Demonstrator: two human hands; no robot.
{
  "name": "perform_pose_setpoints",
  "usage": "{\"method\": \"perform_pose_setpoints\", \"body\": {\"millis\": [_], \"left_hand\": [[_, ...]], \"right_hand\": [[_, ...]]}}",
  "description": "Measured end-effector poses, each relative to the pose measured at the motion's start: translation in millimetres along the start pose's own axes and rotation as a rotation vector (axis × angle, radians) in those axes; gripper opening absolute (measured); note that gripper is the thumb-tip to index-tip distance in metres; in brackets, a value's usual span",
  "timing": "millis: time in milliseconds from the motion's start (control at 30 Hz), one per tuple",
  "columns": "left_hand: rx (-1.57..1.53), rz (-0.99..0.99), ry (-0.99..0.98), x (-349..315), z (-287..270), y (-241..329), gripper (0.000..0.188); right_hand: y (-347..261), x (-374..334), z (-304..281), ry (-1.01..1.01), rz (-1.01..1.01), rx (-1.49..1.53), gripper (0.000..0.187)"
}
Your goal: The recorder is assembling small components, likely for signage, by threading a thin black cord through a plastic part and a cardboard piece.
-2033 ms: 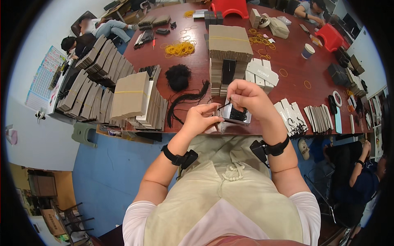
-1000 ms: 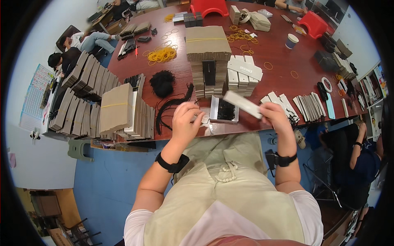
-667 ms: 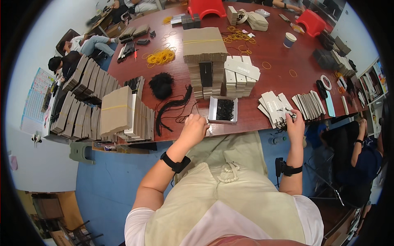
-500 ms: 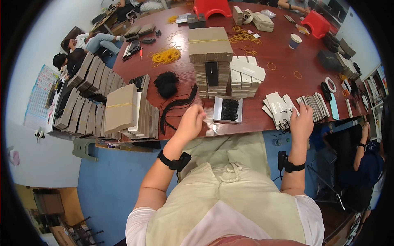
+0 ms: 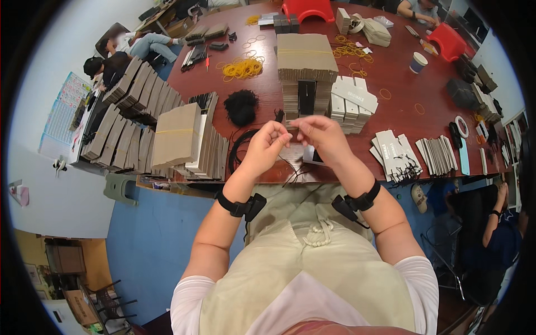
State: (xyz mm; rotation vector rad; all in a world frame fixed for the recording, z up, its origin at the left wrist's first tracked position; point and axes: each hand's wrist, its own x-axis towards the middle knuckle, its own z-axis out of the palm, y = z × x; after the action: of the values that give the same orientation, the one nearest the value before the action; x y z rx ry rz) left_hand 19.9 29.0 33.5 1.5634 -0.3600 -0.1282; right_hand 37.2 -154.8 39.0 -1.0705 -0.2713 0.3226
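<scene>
My left hand [image 5: 267,148] and my right hand [image 5: 325,140] meet above the table's front edge, fingertips pinched and almost touching. Thin black cord [image 5: 294,168] hangs below them, seemingly from the left fingertips. Whatever the right fingertips pinch is too small to make out. Behind my right hand sits a small white open box [image 5: 308,154], mostly hidden. A bundle of black cords [image 5: 239,149] lies beside my left hand, partly covered by it. Farther back is a black fluffy clump [image 5: 241,107]. Off to the right, white cards [image 5: 395,152] with black strings lie fanned out.
A tall banded cardboard stack [image 5: 306,56] rises beyond my hands, beside white card stacks [image 5: 352,103]. More banded stacks [image 5: 177,137] crowd the left. Yellow rubber bands [image 5: 243,68], a row of cards [image 5: 436,155] and a paper cup [image 5: 417,62] are on the table. Other people sit around.
My right hand has come left from the fanned cards to meet my left hand, which has risen slightly. Black cord now dangles between them. The whole view has shifted a little.
</scene>
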Motion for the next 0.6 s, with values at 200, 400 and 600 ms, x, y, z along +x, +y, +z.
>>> {"method": "perform_pose_setpoints", "body": {"millis": [200, 400, 600], "left_hand": [[-0.144, 0.038, 0.002, 5, -2, -12, 0.011], [-0.096, 0.038, 0.059, 7, -10, -2, 0.01], [-0.173, 0.057, -0.006, 2, -17, 17, 0.014]], "right_hand": [[0, 2, 0, -0.03, 0.079, 0.036, 0.024], [16, -19, -11, -0.097, -0.205, -0.952, 0.028], [20, -20, 2, -0.04, -0.082, -0.508, 0.037]]}}
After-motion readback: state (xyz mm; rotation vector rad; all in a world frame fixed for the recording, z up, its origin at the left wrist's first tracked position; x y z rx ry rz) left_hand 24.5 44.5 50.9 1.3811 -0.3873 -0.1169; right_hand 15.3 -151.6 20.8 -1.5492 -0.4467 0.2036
